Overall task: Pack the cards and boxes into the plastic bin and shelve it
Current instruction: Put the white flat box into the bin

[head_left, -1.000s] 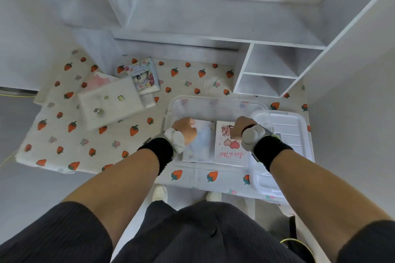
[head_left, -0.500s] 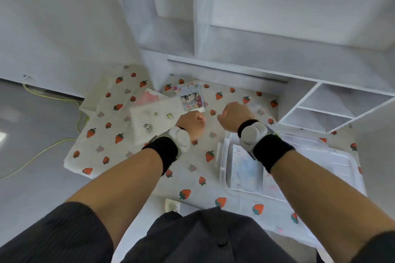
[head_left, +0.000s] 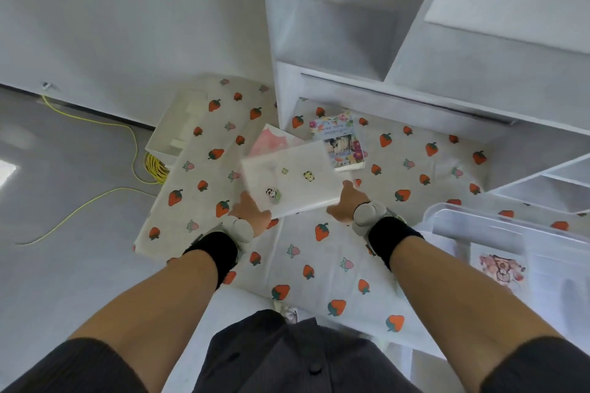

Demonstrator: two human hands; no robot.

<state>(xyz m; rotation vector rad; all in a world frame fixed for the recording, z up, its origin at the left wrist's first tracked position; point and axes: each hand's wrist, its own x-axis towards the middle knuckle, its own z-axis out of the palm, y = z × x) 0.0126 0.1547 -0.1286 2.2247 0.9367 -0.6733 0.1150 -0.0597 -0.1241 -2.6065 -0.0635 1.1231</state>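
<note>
A flat white box [head_left: 289,180] with small animal stickers lies on the strawberry-print cloth [head_left: 306,252]. My left hand [head_left: 250,210] grips its near left corner and my right hand [head_left: 346,204] grips its near right corner. A pink card [head_left: 271,140] sticks out from under the box's far side. A floral picture box [head_left: 340,140] lies just behind it, partly covered. The clear plastic bin [head_left: 498,226] stands at the right with a bear-print card [head_left: 501,269] inside.
A white shelf unit [head_left: 415,51] rises behind the table, with small open cubbies [head_left: 555,182] at the right. A yellow cable [head_left: 95,198] runs over the grey floor at the left, beside a white box [head_left: 178,124] at the table's far left corner.
Both hands left the cards in the bin, swung left across the cloth and took hold of the white sticker box. The view has turned left with them.
</note>
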